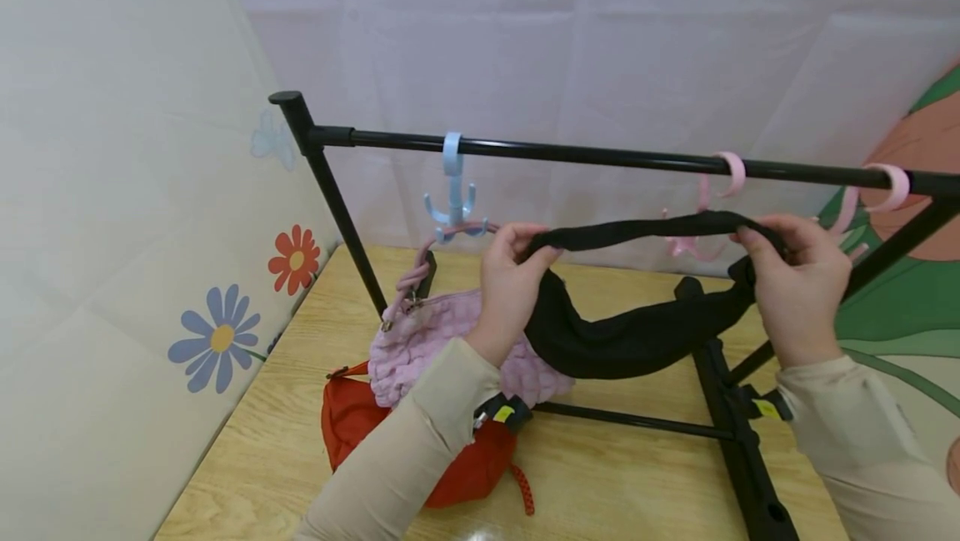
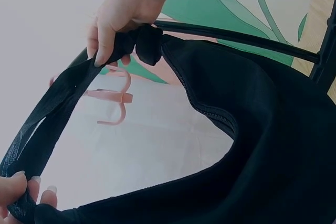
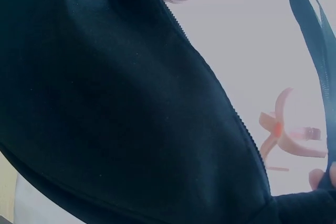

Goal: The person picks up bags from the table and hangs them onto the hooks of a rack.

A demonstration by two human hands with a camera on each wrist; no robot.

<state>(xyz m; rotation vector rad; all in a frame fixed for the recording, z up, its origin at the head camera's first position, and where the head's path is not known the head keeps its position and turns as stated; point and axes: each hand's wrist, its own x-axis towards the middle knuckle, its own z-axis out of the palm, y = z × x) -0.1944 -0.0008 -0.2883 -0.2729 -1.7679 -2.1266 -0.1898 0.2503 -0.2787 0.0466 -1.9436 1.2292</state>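
Note:
A black bag with a zipper along its opening hangs between both hands, its strap stretched across in front of the rack. The left hand pinches the strap's left end between thumb and fingers. At the right end, the right hand grips the strap beside a knot. In the left wrist view the right hand is curled round the strap near the knot, and the left fingertips hold the other end. The bag's body fills much of the right wrist view.
A black rack bar carries a blue hook and pink hooks. The blue hook holds a pink quilted bag by its handle. A red bag lies on the wooden table below. A black base stands at right.

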